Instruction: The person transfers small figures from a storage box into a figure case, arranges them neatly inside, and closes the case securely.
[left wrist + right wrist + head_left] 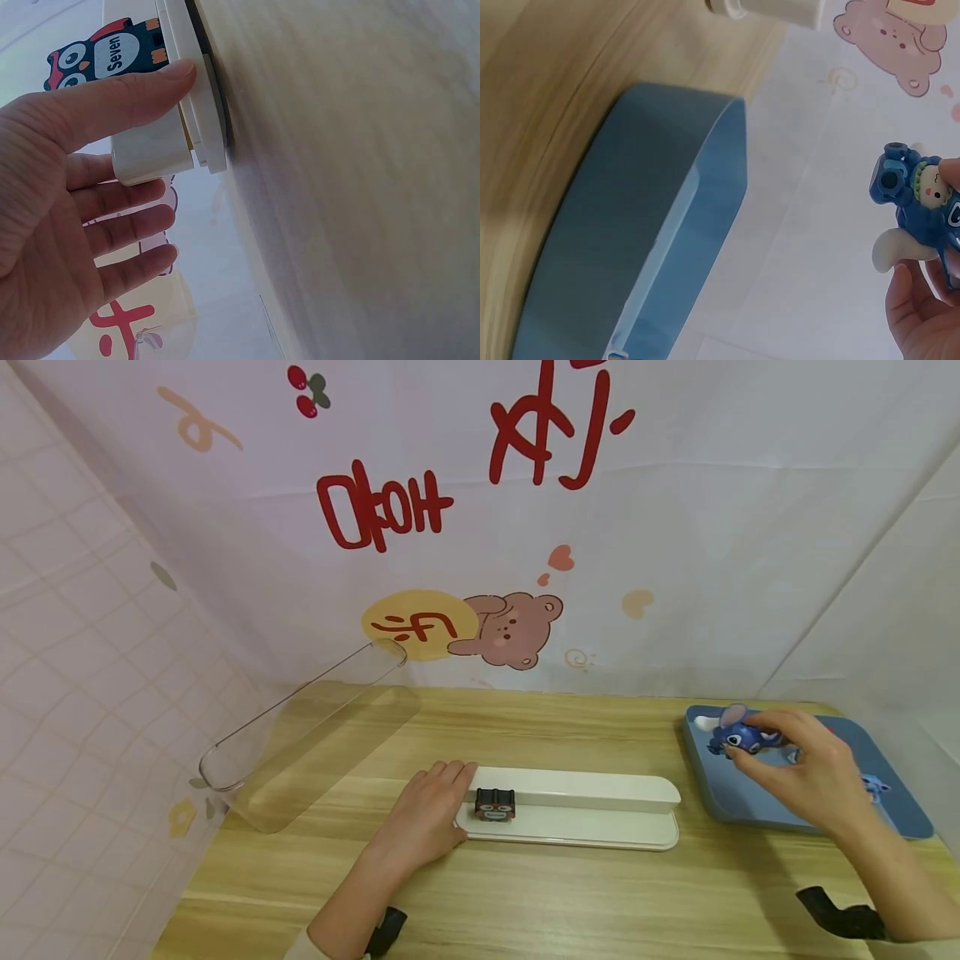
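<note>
My left hand (423, 810) holds the left end of a white two-step display base (577, 785), thumb at the front edge and fingers behind. On its lower step stands a small dark owl figurine (495, 805); the left wrist view shows "Seven" on the belly of this owl (112, 56). My right hand (806, 760) pinches a blue big-eared figurine (738, 737) above a blue tray (720, 802). In the right wrist view a white part sticks out from the held blue figurine (922, 202). The tray also holds other small figurines, partly hidden by the hand.
A clear plastic cover (322, 743) stands on the wooden table (525, 902) at the left. Behind the table hangs a white printed cloth (675, 568) with a bear drawing. Another blue figurine (873, 787) lies at the tray's right side.
</note>
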The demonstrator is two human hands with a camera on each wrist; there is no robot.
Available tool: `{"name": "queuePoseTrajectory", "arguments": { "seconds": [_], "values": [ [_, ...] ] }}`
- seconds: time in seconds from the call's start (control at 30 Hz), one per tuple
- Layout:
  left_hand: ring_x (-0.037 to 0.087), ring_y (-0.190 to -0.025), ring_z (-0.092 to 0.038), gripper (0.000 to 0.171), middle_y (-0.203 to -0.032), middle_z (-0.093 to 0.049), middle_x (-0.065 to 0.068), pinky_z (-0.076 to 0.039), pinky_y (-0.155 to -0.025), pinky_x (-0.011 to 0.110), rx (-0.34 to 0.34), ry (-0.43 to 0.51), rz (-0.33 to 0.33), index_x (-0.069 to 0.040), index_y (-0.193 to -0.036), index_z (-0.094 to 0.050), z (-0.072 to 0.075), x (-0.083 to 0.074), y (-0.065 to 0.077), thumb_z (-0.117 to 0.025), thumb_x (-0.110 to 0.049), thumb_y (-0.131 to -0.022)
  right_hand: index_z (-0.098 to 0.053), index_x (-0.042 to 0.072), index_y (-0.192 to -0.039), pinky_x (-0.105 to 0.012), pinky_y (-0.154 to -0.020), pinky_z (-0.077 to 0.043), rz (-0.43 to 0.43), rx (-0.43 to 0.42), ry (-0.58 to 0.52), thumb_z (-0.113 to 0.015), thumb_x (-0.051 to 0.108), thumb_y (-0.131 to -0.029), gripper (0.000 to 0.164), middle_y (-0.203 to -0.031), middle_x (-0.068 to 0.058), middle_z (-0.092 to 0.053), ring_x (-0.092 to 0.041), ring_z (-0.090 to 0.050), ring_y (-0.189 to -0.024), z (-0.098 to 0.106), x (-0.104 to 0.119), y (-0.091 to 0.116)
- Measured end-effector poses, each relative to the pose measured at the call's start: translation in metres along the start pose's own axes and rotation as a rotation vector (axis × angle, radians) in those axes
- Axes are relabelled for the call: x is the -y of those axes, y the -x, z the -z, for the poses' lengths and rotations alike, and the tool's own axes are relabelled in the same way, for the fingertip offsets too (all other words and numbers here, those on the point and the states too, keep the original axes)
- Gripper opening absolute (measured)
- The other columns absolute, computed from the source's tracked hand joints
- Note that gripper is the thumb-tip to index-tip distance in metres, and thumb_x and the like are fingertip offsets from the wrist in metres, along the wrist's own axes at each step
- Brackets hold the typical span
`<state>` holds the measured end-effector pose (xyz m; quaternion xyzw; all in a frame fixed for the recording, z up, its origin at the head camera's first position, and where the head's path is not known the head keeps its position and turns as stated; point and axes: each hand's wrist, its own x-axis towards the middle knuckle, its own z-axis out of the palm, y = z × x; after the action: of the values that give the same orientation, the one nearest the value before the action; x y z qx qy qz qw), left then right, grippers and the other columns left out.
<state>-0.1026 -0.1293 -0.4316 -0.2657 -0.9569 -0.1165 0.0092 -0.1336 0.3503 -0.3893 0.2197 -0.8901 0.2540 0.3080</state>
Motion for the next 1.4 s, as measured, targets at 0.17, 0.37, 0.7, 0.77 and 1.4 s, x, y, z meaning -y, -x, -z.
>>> {"name": "queuePoseTrajectory", "arguments": {
  "seconds": [0.17,0.37,0.7,0.77,1.4],
  "values": [
    [0.031,-0.124,-0.057,0.092,-0.139,-0.060,0.014,-0.051,-0.099,0.050,0.000,0.004,0.002,0.001,-0.149,-0.052,0.000,-0.001,0.000,-0.098,-0.017,-0.072,-0.074,-0.001,-0.102,-0.005,-0.083,-0.038,0.047,-0.037,-0.067,-0.085,0.040,-0.084,0.046,-0.100,-0.006,-0.068,0.011,-0.052,-0.093,-0.006,0.005,0.001],
    [0.031,-0.124,-0.057,0.092,-0.139,-0.061,0.014,-0.051,-0.100,0.051,-0.004,0.000,0.001,0.001,-0.149,-0.052,-0.001,-0.001,0.000,-0.099,-0.018,-0.071,-0.075,-0.001,-0.101,-0.006,-0.082,-0.040,0.076,-0.028,-0.112,-0.079,0.046,-0.088,0.049,-0.100,-0.008,-0.068,0.007,-0.054,-0.092,-0.011,0.015,-0.001],
    [0.032,-0.122,-0.057,0.092,-0.137,-0.061,0.014,-0.051,-0.099,0.052,-0.010,0.008,-0.001,0.001,-0.148,-0.052,0.000,-0.001,0.001,-0.099,-0.017,-0.071,-0.075,0.001,-0.100,-0.005,-0.080,-0.041,0.097,-0.032,-0.066,-0.065,0.064,-0.092,0.064,-0.099,-0.012,-0.071,0.010,-0.055,-0.089,-0.023,0.032,-0.002],
    [0.032,-0.122,-0.057,0.093,-0.138,-0.061,0.014,-0.051,-0.100,0.052,-0.009,0.005,0.000,0.001,-0.148,-0.052,0.000,-0.001,0.001,-0.099,-0.017,-0.071,-0.076,0.002,-0.100,-0.005,-0.078,-0.043,0.106,-0.029,-0.062,-0.072,0.057,-0.090,0.057,-0.098,-0.012,-0.071,0.010,-0.055,-0.088,-0.025,0.035,-0.003],
    [0.031,-0.122,-0.058,0.093,-0.136,-0.062,0.014,-0.052,-0.098,0.050,-0.011,-0.010,-0.006,0.001,-0.148,-0.052,-0.002,0.000,0.000,-0.099,-0.019,-0.071,-0.076,0.008,-0.100,-0.012,-0.069,-0.048,0.113,0.003,-0.078,-0.077,0.051,-0.088,0.045,-0.101,-0.005,-0.071,-0.001,-0.060,-0.079,-0.043,0.060,-0.004]
  ]
}}
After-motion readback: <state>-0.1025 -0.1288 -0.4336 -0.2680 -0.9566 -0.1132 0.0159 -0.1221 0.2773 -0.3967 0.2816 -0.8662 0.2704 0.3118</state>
